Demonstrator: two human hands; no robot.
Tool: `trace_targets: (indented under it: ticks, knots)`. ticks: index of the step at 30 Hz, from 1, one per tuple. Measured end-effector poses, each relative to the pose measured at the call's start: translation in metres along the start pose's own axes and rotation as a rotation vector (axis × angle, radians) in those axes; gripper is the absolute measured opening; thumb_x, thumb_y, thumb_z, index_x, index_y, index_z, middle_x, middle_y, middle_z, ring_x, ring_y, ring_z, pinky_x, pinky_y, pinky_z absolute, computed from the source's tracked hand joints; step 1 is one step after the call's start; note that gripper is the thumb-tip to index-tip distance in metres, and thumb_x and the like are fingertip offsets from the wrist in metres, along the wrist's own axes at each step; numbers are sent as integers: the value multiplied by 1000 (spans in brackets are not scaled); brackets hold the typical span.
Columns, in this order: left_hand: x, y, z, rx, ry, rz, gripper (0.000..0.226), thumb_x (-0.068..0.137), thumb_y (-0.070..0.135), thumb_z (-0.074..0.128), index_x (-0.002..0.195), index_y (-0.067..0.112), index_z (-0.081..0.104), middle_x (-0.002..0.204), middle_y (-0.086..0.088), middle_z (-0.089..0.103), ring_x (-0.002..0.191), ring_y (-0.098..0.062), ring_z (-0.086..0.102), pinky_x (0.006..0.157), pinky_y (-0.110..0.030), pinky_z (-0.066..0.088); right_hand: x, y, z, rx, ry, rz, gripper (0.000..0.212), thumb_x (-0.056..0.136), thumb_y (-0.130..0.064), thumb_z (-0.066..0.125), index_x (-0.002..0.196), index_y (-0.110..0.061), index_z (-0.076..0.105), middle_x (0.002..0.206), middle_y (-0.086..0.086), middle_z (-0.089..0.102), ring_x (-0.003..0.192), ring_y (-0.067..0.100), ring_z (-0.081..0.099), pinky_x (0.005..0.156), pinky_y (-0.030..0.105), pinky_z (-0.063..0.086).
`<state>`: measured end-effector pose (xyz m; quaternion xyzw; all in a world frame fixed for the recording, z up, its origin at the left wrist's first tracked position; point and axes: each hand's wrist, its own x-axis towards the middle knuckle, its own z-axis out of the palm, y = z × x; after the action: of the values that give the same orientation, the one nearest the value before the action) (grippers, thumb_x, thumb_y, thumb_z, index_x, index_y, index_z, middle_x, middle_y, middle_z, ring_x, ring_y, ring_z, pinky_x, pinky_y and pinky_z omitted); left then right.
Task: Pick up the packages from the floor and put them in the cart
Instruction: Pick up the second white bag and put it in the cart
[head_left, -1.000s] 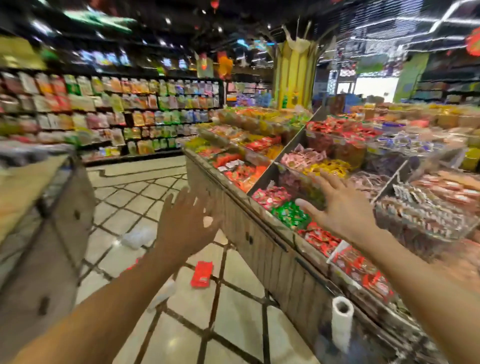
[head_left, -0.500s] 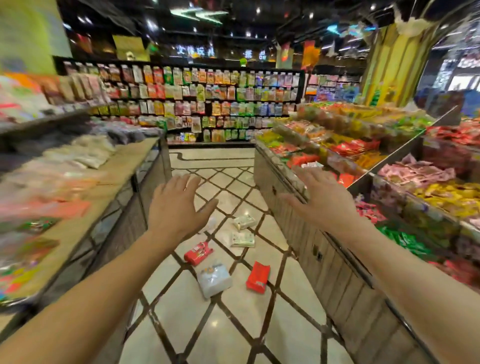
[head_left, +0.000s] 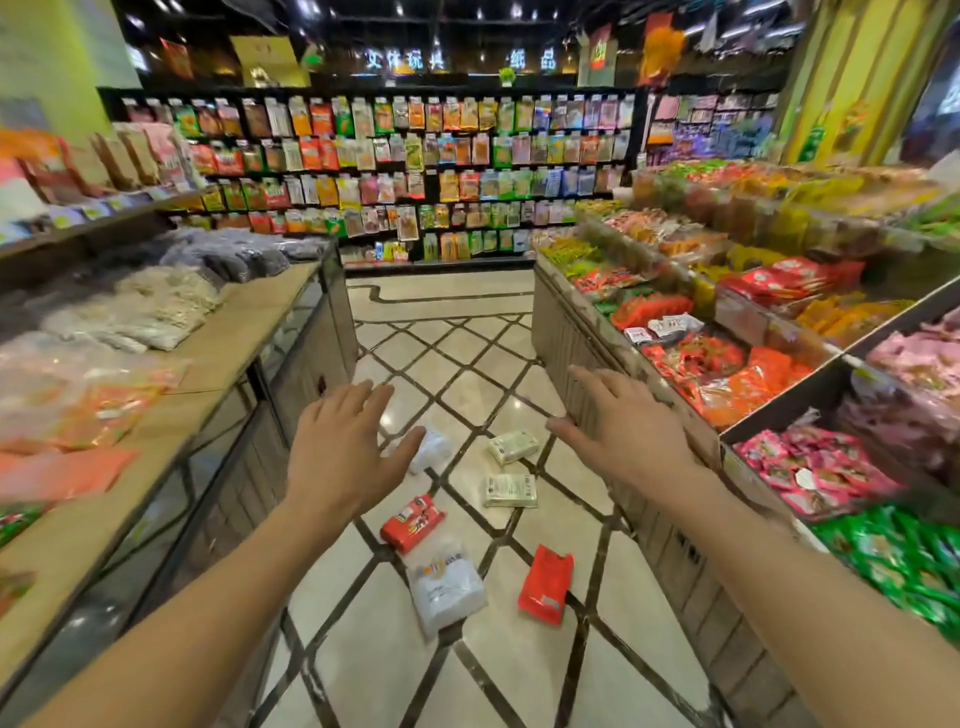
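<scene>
Several packages lie on the tiled aisle floor ahead of me: a white bag, a red pack, a red pouch, two pale green packs, and a white bag partly behind my left hand. My left hand and my right hand are stretched out in front of me above the floor, fingers spread, holding nothing. No cart is in view.
A wooden display counter with bagged goods lines the left side. Snack bins line the right, close by my right arm. A wall of hanging packets closes the aisle's far end.
My view has swung left from the snack bins into the aisle. The floor packages have come fully into view. Both hands stay open and outstretched.
</scene>
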<state>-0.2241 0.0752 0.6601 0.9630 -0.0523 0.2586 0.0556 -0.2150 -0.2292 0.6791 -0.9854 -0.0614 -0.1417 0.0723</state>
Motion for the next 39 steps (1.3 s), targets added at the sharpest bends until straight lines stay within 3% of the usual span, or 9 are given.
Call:
trace_targets:
  ticks: [10, 15, 17, 21, 24, 29, 32, 35, 39]
  knots:
    - [101, -29, 137, -63, -117, -40, 77, 90, 68, 40, 139, 14, 64, 137, -11, 67, 130, -33, 59, 105, -53, 46, 123, 31, 94, 15, -84, 18, 80, 97, -74, 45, 163, -30, 32, 160, 5, 45, 146, 32, 42, 106, 48, 50]
    - [171, -60, 229, -76, -213, -42, 76, 89, 68, 38, 137, 16, 65, 134, -7, 68, 126, -30, 61, 100, -49, 47, 217, 29, 165, -2, -148, -4, 98, 83, -87, 17, 162, -31, 33, 158, 5, 47, 144, 31, 44, 105, 48, 51]
    - [203, -75, 272, -83, -265, -48, 73, 89, 66, 42, 133, 14, 68, 128, -9, 72, 120, -32, 65, 97, -49, 50, 258, 27, 196, 14, -178, 1, 98, 83, -86, 14, 162, -32, 33, 158, 2, 47, 144, 28, 44, 104, 47, 51]
    - [250, -108, 364, -108, -435, -108, 78, 85, 69, 39, 127, 11, 71, 124, -12, 73, 117, -35, 66, 96, -51, 50, 335, 24, 264, 65, -241, 16, 94, 86, -83, 22, 161, -28, 39, 155, 5, 52, 143, 29, 48, 103, 46, 52]
    - [263, -131, 427, -125, -474, -183, 84, 85, 73, 35, 131, 12, 69, 129, -11, 71, 120, -35, 65, 99, -51, 50, 379, 20, 325, 113, -311, -12, 85, 92, -77, 34, 158, -26, 45, 150, 6, 57, 137, 31, 54, 98, 47, 56]
    - [250, -156, 537, -150, -581, -363, 70, 85, 66, 39, 122, 16, 71, 113, -7, 75, 106, -36, 68, 84, -46, 51, 416, 23, 456, 181, -411, -17, 80, 93, -72, 42, 156, -23, 48, 148, 6, 58, 136, 31, 54, 101, 47, 54]
    - [208, -168, 614, -89, -697, -444, 69, 84, 68, 37, 119, 20, 72, 112, -5, 76, 106, -34, 68, 84, -43, 51, 417, 30, 551, 251, -522, 14, 71, 98, -62, 54, 156, -21, 46, 148, 5, 57, 136, 32, 54, 101, 46, 51]
    - [150, -175, 695, -59, -846, -554, 72, 85, 66, 41, 120, 12, 73, 111, -14, 77, 102, -39, 71, 83, -48, 56, 404, 39, 658, 261, -680, 41, 69, 100, -60, 54, 159, -29, 38, 156, 1, 48, 141, 28, 47, 103, 43, 46]
    - [77, -173, 803, -131, -941, -912, 69, 96, 64, 51, 148, 19, 56, 145, -13, 61, 133, -37, 55, 106, -49, 46, 363, 54, 799, 380, -785, 181, 72, 100, -57, 57, 162, -29, 33, 149, 5, 54, 138, 29, 50, 103, 42, 47]
